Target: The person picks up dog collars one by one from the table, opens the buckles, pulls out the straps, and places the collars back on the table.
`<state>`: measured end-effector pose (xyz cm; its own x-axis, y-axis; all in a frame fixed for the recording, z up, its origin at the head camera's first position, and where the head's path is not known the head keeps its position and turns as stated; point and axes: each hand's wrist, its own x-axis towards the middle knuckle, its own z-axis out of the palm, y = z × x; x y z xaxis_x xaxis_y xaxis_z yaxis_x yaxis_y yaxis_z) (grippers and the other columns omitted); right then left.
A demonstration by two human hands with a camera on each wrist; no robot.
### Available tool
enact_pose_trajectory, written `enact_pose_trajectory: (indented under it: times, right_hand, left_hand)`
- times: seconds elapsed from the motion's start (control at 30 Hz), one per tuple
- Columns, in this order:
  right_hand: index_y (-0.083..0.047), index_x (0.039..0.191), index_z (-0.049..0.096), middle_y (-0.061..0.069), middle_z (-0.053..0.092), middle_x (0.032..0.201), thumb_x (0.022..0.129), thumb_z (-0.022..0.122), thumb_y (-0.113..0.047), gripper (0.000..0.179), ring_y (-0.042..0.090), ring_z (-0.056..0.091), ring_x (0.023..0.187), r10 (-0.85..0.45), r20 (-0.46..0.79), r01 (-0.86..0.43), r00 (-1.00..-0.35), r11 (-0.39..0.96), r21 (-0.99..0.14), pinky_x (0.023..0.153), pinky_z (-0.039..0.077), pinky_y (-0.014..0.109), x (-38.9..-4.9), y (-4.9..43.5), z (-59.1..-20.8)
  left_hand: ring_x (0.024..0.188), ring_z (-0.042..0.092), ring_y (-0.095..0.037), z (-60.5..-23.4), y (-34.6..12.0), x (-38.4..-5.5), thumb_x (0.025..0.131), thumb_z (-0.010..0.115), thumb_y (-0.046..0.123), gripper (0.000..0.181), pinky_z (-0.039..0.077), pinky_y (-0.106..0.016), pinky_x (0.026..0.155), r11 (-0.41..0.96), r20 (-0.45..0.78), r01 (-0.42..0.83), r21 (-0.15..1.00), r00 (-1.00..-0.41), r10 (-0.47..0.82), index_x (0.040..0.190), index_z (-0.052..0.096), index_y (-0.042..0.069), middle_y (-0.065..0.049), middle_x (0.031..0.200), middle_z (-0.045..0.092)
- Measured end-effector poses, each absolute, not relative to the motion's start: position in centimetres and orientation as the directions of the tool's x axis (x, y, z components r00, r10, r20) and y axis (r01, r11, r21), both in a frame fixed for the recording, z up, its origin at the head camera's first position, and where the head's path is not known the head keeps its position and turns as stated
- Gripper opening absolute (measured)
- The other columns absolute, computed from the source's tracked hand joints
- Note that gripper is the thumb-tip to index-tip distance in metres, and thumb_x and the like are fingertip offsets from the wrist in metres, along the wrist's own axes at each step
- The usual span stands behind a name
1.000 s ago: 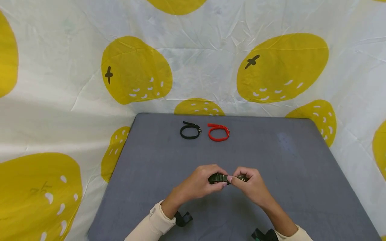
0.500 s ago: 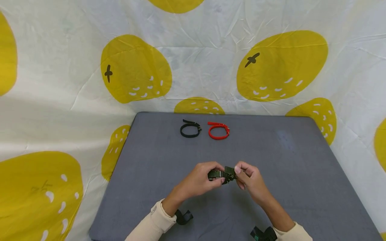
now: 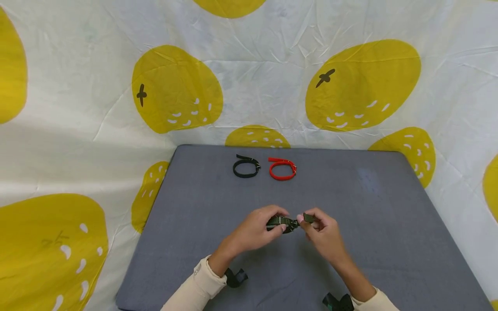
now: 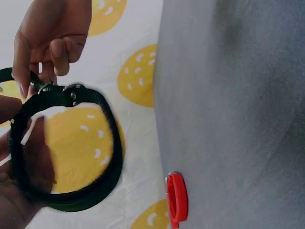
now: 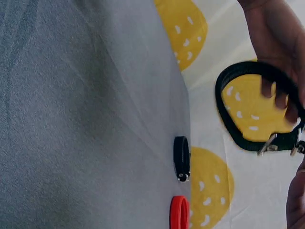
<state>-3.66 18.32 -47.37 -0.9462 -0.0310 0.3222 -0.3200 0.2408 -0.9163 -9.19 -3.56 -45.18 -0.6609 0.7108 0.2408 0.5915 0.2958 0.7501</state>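
Observation:
A dark green buckled collar [image 3: 287, 222] is held in the air above the table, between both hands. My left hand [image 3: 253, 230] grips its looped band from the left. My right hand [image 3: 326, 236] pinches the strap's free end just right of the buckle, and the tip sticks up past the thumb. In the left wrist view the collar [image 4: 81, 202] forms a round loop, its metal buckle and ring at the top beside the right fingers. The right wrist view shows the same loop [image 5: 259, 68] hanging from the left hand, with metal fittings at its lower right.
At the back of the grey table [image 3: 210, 194] lie a black collar [image 3: 244, 176] and, to its right, a red collar [image 3: 281, 178], both buckled into loops. Behind the table hangs a white cloth [image 3: 264, 90] with yellow fruit prints.
The right thumb and fingers have gone from the buckle to the strap's free end. That end stood up beside the buckle half a second ago and now extends rightward in the right hand.

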Motion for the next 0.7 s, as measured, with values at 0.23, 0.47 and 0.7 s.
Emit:
enact_pose_trajectory:
  times: [0.23, 0.47, 0.7]
  right_hand:
    - [0.000, 0.098, 0.065, 0.006, 0.057, 0.058, 0.091, 0.065, 0.010, 0.012, 0.010, 0.050, 0.047, -0.041, 0.416, -0.410, -0.908, 0.278, -0.869, 0.041, 0.038, 0.022, -3.4, 17.9, -47.4]
    - [-0.009, 0.097, 0.067, -0.003, 0.060, 0.067, 0.088, 0.070, 0.009, 0.020, -0.002, 0.048, 0.053, -0.084, 0.508, -0.491, -0.857, 0.432, -0.756, 0.049, 0.042, 0.017, -2.9, 17.0, -47.2]
    - [-0.006, 0.098, 0.065, -0.001, 0.060, 0.074, 0.086, 0.069, 0.013, 0.022, -0.002, 0.049, 0.058, -0.128, 0.620, -0.594, -0.774, 0.486, -0.641, 0.054, 0.042, 0.011, -2.6, 16.0, -47.6]
  left_hand:
    - [0.103, 0.057, -0.010, -46.0, -3.2, -9.4, 0.103, 0.058, 0.019, 0.017, 0.048, -0.026, 0.092, 0.329, 0.364, 0.775, 0.539, -0.567, 0.739, 0.117, 0.067, 0.016, 0.004, 0.115, 0.063]
    - [0.087, 0.059, -0.007, -45.7, -2.7, -9.1, 0.096, 0.071, 0.023, 0.005, 0.048, -0.023, 0.079, 0.395, 0.434, 0.830, 0.395, -0.547, 0.716, 0.100, 0.073, 0.020, 0.008, 0.098, 0.067]
    - [0.082, 0.060, -0.007, -45.4, -2.6, -8.6, 0.090, 0.077, 0.018, 0.005, 0.043, -0.020, 0.070, 0.444, 0.419, 0.804, 0.396, -0.588, 0.692, 0.094, 0.075, 0.020, 0.009, 0.094, 0.069]
